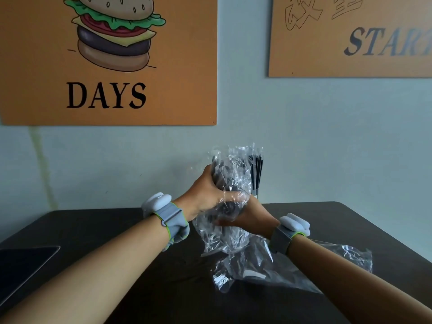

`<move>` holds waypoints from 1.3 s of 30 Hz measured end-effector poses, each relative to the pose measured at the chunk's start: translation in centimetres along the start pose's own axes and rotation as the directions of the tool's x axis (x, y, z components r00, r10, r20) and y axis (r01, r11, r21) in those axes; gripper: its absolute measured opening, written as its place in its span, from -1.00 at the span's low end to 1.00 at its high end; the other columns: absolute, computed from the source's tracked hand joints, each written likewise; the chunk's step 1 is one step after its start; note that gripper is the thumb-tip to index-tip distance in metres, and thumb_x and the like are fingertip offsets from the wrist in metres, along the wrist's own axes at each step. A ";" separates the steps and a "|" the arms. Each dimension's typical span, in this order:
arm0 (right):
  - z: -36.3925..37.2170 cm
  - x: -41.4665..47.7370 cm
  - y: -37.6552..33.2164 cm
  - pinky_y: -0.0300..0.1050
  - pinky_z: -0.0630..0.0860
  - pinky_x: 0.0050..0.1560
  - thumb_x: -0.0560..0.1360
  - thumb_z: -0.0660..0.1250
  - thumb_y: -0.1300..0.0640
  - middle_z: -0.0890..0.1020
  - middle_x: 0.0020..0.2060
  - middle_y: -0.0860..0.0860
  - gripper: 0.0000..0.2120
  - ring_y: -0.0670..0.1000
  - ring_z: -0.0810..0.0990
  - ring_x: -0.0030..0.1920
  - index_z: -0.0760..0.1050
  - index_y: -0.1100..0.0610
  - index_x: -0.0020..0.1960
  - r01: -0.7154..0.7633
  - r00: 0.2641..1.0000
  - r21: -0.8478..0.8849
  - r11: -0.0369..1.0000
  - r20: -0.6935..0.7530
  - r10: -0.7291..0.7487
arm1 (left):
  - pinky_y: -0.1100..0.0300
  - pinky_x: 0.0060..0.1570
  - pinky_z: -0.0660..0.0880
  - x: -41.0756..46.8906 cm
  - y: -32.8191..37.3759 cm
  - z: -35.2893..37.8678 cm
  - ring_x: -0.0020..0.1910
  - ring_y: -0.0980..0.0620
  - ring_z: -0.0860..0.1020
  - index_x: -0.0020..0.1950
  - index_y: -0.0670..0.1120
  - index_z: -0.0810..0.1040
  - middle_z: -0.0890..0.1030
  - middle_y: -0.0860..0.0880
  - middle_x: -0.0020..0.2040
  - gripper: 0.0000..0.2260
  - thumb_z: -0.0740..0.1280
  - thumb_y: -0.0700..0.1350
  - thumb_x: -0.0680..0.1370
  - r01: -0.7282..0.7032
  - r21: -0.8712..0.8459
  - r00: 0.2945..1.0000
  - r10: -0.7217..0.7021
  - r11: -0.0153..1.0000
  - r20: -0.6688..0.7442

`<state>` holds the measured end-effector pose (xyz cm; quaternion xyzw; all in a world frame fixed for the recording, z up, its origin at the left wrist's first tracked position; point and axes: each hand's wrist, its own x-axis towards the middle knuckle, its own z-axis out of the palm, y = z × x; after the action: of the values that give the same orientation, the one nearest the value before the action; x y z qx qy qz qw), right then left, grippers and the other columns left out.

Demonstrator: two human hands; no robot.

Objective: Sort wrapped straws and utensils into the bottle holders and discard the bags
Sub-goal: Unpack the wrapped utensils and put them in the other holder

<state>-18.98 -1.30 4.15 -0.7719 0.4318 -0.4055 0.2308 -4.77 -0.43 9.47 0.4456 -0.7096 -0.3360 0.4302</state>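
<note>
**Both hands on a clear bag of dark utensils above the table**

Head view: the left hand point(205, 195) is closed around the upper part of a crinkled clear plastic bag point(224, 220) holding dark utensils, lifted above the dark table point(117, 253). The right hand point(250, 217) grips the same bag lower down, its fingers wrapped in under the film — part of the hand shows through the plastic. Behind the bag, near the table's far edge, wrapped black straws point(257, 169) stand upright; what holds them is hidden by the hands. A second clear bag point(268, 272) lies on the table beneath the right forearm, with dark pieces inside that are too blurred to name. Each wrist carries a grey band with a white device — left wristband point(168, 216), right wristband point(289, 232). A dark flat tablet point(25, 260) lies at the table's left edge. On the wall hang a burger poster point(109, 66) reading "DAYS" and a second orange board point(350, 36).
</note>
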 end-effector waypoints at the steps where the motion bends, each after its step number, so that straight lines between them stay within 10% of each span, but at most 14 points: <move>1: 0.0 0.0 -0.2 -0.02 0.58 0.17 0.21 0.59 0.07 0.66 0.09 0.03 -0.42 0.00 0.64 0.09 0.53 0.11 0.20 0.017 1.000 -0.013 1.000 0.017 -0.016 | 0.05 0.27 0.47 0.0 -0.1 0.1 0.20 0.00 0.55 0.33 -0.10 0.35 0.59 -0.06 0.19 -0.29 0.59 -0.15 0.26 0.003 -0.020 1.000 -0.003 1.000 -0.011; 5: -0.6 0.5 -0.6 -0.10 0.54 0.22 0.25 0.56 -0.02 0.63 0.14 0.04 -0.39 -0.01 0.61 0.12 0.51 0.12 0.24 0.066 0.995 -0.163 0.984 0.091 -0.051 | 0.48 -0.15 0.48 0.3 -0.3 0.6 0.02 0.05 0.54 0.21 -0.14 0.45 0.60 -0.06 0.06 -0.47 0.55 -0.21 0.30 -0.025 -0.027 0.988 0.020 0.999 -0.154; 12: -0.8 0.8 -0.6 -0.75 0.24 -0.07 0.28 0.53 -0.04 0.67 -0.01 0.06 -0.49 -0.19 0.50 -0.04 0.58 0.17 0.15 0.266 0.962 -0.332 0.905 0.156 -0.225 | 0.39 -0.19 0.45 0.9 -0.9 1.7 -0.10 0.09 0.57 0.05 0.05 0.43 0.57 0.14 -0.15 -0.56 0.54 -0.21 0.30 -0.046 -0.084 0.934 0.013 0.995 -0.358; 17: -0.3 0.8 0.3 -0.39 0.51 -0.05 0.13 0.52 -0.27 0.59 0.01 -0.10 -0.11 -0.11 0.60 -0.06 0.31 0.09 0.32 0.040 0.995 -0.230 0.972 0.097 -0.018 | 0.05 -0.04 0.58 1.1 -0.7 1.6 -0.06 -0.14 0.64 0.04 -0.15 0.54 0.67 -0.17 -0.05 -0.69 0.50 -0.22 0.33 -0.051 -0.218 0.915 -0.042 0.975 -0.402; 23: -1.5 0.5 1.0 0.00 0.63 0.00 0.12 0.54 -0.27 0.62 -0.01 0.05 -0.12 0.03 0.63 -0.05 0.28 0.12 0.26 -0.080 0.979 -0.196 0.977 0.170 0.114 | 0.14 -0.07 0.54 2.1 0.6 -0.2 -0.16 -0.04 0.60 -0.07 -0.15 0.59 0.64 -0.05 -0.18 -0.74 0.53 -0.19 0.29 -0.083 -0.254 0.907 -0.033 0.964 -0.420; 36: -5.1 0.2 2.1 -0.26 0.51 -0.35 0.25 0.48 -0.23 0.63 -0.26 0.09 0.05 -0.10 0.52 -0.36 0.04 0.19 0.50 -0.138 0.925 -0.289 0.947 0.304 0.228 | 0.10 -0.09 0.48 3.8 4.3 -3.9 -0.15 -0.04 0.54 -0.22 -0.09 0.55 0.57 -0.11 -0.19 -0.87 0.47 -0.22 0.34 -0.188 -0.441 0.842 -0.088 0.878 -0.533; 39: -6.9 0.2 2.2 -0.13 0.62 -0.11 0.15 0.33 -0.42 0.67 -0.12 0.09 0.02 -0.09 0.61 -0.22 0.24 0.15 0.43 -0.134 0.905 -0.337 0.932 0.341 0.253 | 0.04 -0.15 0.50 4.1 4.5 -5.0 -0.22 -0.07 0.53 -0.26 -0.09 0.55 0.56 -0.12 -0.25 -0.89 0.47 -0.23 0.34 -0.205 -0.467 0.826 -0.104 0.860 -0.554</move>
<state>-25.68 -2.70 6.63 -0.8145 0.5117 -0.1519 0.2272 -2.75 -2.96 16.60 0.3752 -0.4492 -0.3525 0.7302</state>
